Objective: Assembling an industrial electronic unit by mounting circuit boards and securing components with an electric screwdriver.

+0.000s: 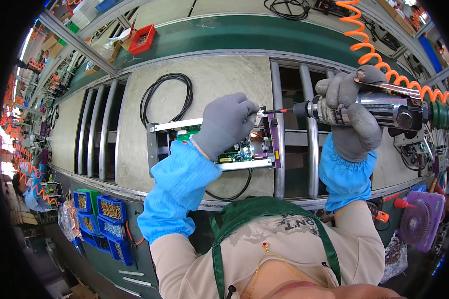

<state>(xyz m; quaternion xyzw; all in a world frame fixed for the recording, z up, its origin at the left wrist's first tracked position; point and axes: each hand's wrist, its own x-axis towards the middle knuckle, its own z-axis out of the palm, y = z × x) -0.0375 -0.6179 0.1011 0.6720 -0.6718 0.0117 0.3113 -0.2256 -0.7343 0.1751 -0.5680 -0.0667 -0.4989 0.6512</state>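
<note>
An open metal chassis with a green circuit board [237, 149] is lying on the pale surface [219, 79]. The left hand [224, 124] is resting on it, gloved fingers [249, 112] pressed together near the driver's tip. The right hand [351, 112] is gripping a pneumatic screwdriver [384, 109], fingers wrapped around its barrel. An orange coiled hose [379, 57] is trailing away behind; a black cable [164, 94] is looping beside the chassis.

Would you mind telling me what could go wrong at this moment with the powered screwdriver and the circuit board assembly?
1. The left hand has its fingertips right at the tip of the powered screwdriver; a slip could jab the gloved fingers.
2. The bit meets the circuit board assembly from the side, so it could skid onto the green board and scratch it.
3. The orange coiled hose pulls on the tool held by the right hand, which might tilt the bit.
</note>
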